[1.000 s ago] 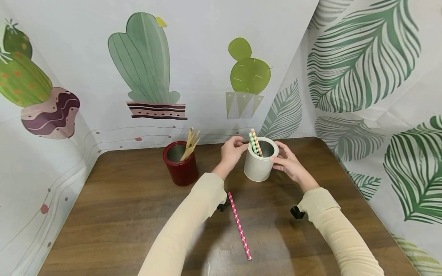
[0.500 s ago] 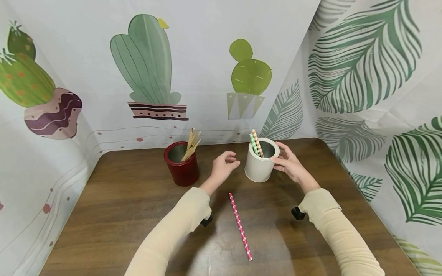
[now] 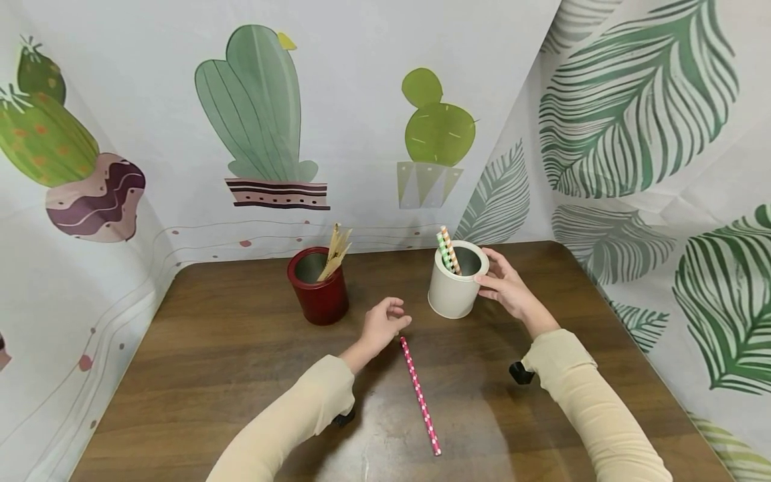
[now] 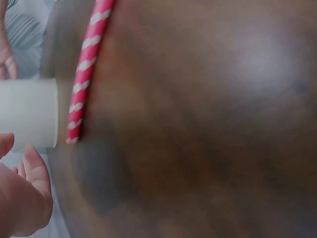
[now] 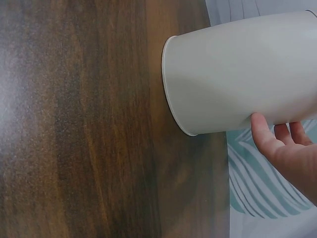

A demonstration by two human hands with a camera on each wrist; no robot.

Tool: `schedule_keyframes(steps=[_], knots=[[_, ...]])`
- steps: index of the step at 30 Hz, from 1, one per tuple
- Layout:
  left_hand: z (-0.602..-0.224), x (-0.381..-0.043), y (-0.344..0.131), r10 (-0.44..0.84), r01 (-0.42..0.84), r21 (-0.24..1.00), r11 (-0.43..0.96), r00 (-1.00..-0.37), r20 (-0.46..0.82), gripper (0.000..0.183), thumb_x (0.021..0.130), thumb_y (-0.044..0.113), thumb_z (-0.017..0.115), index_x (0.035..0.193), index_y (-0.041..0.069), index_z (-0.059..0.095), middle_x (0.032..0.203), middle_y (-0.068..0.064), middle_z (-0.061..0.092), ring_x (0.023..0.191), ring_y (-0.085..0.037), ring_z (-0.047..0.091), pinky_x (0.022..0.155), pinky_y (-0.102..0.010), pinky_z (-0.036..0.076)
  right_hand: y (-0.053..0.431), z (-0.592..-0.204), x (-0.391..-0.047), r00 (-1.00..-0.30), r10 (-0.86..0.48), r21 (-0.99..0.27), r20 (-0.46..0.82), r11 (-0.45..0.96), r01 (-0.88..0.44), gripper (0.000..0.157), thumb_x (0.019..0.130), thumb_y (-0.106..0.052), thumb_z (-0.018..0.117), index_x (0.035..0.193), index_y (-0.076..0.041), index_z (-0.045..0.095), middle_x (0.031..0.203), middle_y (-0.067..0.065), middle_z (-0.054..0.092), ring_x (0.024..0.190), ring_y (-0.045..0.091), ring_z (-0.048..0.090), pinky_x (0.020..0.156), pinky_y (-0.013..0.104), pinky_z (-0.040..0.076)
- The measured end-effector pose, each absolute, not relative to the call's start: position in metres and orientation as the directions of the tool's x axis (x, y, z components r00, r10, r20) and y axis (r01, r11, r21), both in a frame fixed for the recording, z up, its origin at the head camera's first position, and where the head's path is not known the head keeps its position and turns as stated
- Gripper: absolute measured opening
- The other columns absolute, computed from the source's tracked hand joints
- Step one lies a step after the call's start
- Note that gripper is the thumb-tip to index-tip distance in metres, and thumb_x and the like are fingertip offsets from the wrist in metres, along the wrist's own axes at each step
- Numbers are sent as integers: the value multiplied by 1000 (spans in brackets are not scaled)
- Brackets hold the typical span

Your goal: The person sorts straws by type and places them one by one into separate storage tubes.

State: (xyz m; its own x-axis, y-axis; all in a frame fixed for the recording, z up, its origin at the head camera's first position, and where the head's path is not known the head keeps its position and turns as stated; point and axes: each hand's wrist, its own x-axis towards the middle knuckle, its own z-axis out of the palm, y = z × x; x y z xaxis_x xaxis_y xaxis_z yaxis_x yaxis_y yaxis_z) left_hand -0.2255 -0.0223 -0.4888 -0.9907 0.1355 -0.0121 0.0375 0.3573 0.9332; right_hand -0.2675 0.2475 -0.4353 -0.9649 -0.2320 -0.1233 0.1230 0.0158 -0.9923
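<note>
A pink paper straw with white dots (image 3: 420,396) lies on the wooden table. My left hand (image 3: 379,327) hovers just beyond its far end, fingers loosely bent and holding nothing. In the left wrist view the straw (image 4: 86,69) lies to the right of the hand (image 4: 25,198). A white can (image 3: 454,288) stands upright at the back, with green-striped and orange-striped paper straws (image 3: 448,253) leaning inside. My right hand (image 3: 506,284) holds the can's right side, thumb in front and fingers behind. The right wrist view shows the thumb (image 5: 262,134) against the can's wall (image 5: 233,79).
A dark red can (image 3: 319,298) stands left of the white one, with several thin tan sticks (image 3: 335,254) leaning in it. The table's back edge meets a hanging cloth (image 3: 361,120) printed with cacti and leaves.
My left hand has left the white can's rim and come back toward me and to the left, near the pink straw's far end. The right hand stays on the can.
</note>
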Motion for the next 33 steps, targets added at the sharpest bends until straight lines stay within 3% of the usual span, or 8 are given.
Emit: schedule_keyframes(steps=[8, 10, 17, 23, 33], knots=[[-502, -201, -20, 113, 7, 910, 414, -993, -44, 40, 72, 10, 71, 106, -2, 55, 91, -14, 61, 59, -10, 58, 49, -21, 47, 248, -435, -267, -964, -234, -992, -126, 26, 124, 68, 86, -10, 54, 140, -22, 15, 138, 10, 22, 121, 28, 34, 95, 54, 32], [-503, -196, -18, 88, 7, 891, 454, -995, -36, 39, 71, 12, 72, 104, 0, 56, 88, -11, 61, 61, -11, 57, 52, -21, 47, 248, -434, -267, -964, -234, -992, -127, 29, 123, 68, 86, -10, 55, 140, -21, 15, 138, 10, 22, 117, 23, 38, 94, 53, 33], [-509, -183, -16, 57, 63, 825, 562, -998, 37, 39, 65, 17, 76, 96, 3, 59, 78, -5, 61, 73, -16, 55, 65, -24, 43, 247, -433, -266, -964, -237, -992, -123, 30, 120, 67, 86, -11, 55, 140, -21, 16, 140, 14, 20, 121, 28, 33, 92, 51, 35], [-513, -179, -14, 76, 71, 775, 628, -997, 30, 42, 64, 21, 77, 97, 5, 57, 76, -2, 59, 70, -13, 52, 63, -23, 41, 247, -430, -265, -965, -233, -992, -123, 18, 122, 67, 85, -10, 56, 139, -22, 18, 142, 17, 18, 105, 9, 44, 89, 47, 38], [-509, -183, -12, 82, 48, 713, 700, -997, -13, 41, 64, 22, 77, 96, 6, 57, 75, 0, 56, 66, -12, 50, 59, -24, 40, 247, -432, -266, -964, -233, -992, -127, 24, 125, 67, 85, -11, 56, 139, -23, 18, 140, 12, 21, 103, 5, 44, 95, 55, 31]])
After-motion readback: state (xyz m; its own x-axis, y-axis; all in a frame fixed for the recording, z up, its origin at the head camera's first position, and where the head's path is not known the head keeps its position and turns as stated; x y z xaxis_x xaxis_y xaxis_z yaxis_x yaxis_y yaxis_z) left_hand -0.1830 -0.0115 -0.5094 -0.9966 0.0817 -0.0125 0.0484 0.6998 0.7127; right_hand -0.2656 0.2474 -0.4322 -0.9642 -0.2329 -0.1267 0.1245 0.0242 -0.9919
